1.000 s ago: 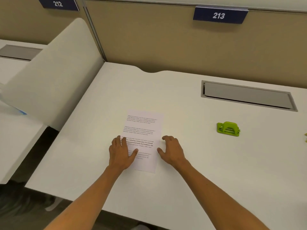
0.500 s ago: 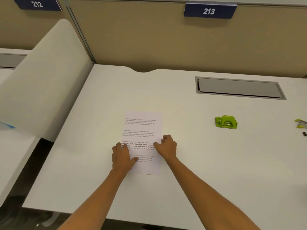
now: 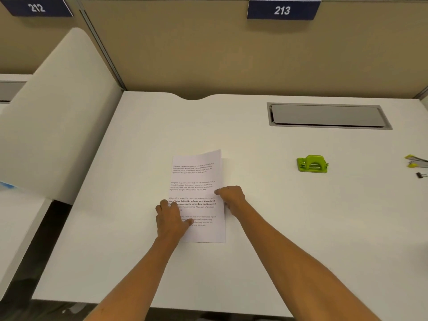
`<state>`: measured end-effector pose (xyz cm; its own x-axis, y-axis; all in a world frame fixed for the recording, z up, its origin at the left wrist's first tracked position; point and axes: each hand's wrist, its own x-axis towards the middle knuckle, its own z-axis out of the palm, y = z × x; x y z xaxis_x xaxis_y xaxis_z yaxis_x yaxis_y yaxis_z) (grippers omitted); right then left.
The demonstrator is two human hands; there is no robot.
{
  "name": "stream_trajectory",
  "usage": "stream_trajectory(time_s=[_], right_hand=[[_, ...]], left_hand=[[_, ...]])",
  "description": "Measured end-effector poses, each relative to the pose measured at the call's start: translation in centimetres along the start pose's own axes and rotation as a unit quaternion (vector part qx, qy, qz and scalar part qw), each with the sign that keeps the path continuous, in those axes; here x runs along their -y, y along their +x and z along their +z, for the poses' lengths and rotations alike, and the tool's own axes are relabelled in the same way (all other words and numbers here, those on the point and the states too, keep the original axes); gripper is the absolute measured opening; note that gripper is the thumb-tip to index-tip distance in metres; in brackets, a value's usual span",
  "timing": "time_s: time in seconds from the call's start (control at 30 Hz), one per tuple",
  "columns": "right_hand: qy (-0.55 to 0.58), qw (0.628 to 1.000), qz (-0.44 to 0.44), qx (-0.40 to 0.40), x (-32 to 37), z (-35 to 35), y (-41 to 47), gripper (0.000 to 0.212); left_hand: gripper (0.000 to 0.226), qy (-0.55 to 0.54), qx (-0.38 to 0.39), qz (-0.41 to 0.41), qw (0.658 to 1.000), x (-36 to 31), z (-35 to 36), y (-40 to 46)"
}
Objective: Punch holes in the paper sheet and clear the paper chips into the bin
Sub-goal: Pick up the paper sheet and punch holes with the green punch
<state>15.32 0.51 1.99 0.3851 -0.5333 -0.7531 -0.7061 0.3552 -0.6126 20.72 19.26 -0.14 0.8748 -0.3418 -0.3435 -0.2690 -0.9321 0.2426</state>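
Note:
A printed white paper sheet (image 3: 196,179) lies in the middle of the white desk (image 3: 266,205). My left hand (image 3: 171,220) lies flat on its lower left part, fingers spread. My right hand (image 3: 231,196) pinches the sheet's right edge, and that edge with the far right corner is lifted off the desk. A lime green hole punch (image 3: 312,163) stands on the desk to the right, well apart from both hands. No bin is in view.
A grey cable flap (image 3: 326,115) is set into the desk at the back right. A green stapler (image 3: 415,161) and a small black binder clip (image 3: 420,175) lie at the right edge. A white side divider (image 3: 58,117) stands left; a beige partition runs behind.
My right hand moved from beside the sheet onto its right edge, closed on it and raised that edge. My left hand stayed pressed on the sheet.

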Motion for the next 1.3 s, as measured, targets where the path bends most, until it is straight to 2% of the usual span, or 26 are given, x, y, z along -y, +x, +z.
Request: stream_trajectory(time_s=[0.03,0.13,0.3,0.47,0.57,0.67,0.77,0.83,0.9,0.97,1.0,1.13,1.3], right_hand=[[-0.009,1.000,-0.007,0.003,0.0,0.2,0.0,0.011],[-0.056,0.997,-0.045,0.004,-0.3,0.6,0.0,0.005],[-0.053,0.995,-0.030,0.075,-0.9,1.1,0.0,0.023],[-0.034,0.995,-0.067,0.068,-2.0,0.8,-0.7,0.032],[-0.016,0.993,-0.087,0.077,-2.6,0.2,-0.7,0.033],[0.005,0.992,-0.101,0.080,-2.8,-0.9,-0.4,0.036],[0.042,0.990,-0.092,0.094,-3.0,-2.6,0.2,0.036],[0.062,0.990,-0.089,0.095,-3.1,-4.1,0.4,0.032],[0.074,0.989,-0.093,0.091,-3.2,-5.9,0.2,0.032],[0.086,0.987,-0.100,0.090,-3.4,-7.7,-0.2,0.031],[0.090,0.986,-0.104,0.090,-3.7,-8.6,-0.2,0.031],[0.093,0.985,-0.118,0.079,-5.0,-12.3,-0.6,0.030],[0.105,0.987,-0.114,0.049,-7.0,-17.1,-0.8,0.033]], left_hand=[[0.064,0.001,-0.003,0.002,1.000,0.1,0.0,0.0],[0.065,0.005,-0.011,0.008,1.000,0.2,0.1,-0.2],[0.067,0.012,-0.013,0.003,1.000,0.0,0.0,-0.4],[0.068,0.016,0.002,-0.005,1.000,-0.2,-0.2,-0.4],[0.081,0.008,0.009,-0.013,1.000,-0.6,-0.9,-0.3],[0.094,-0.054,-0.017,-0.024,0.998,-1.1,-1.6,0.1],[0.096,-0.163,-0.024,-0.051,0.985,-1.8,-2.8,1.3],[0.084,-0.244,0.014,-0.087,0.966,-2.3,-3.6,2.6],[0.060,-0.334,0.083,-0.110,0.933,-3.2,-4.4,3.6],[0.030,-0.379,0.163,-0.097,0.906,-4.6,-4.9,4.0],[0.024,-0.383,0.200,-0.083,0.898,-5.5,-5.0,4.0],[0.034,-0.390,0.273,-0.045,0.878,-9.9,-4.3,3.2],[0.024,-0.409,0.263,-0.030,0.873,-15.3,-1.5,1.9]])
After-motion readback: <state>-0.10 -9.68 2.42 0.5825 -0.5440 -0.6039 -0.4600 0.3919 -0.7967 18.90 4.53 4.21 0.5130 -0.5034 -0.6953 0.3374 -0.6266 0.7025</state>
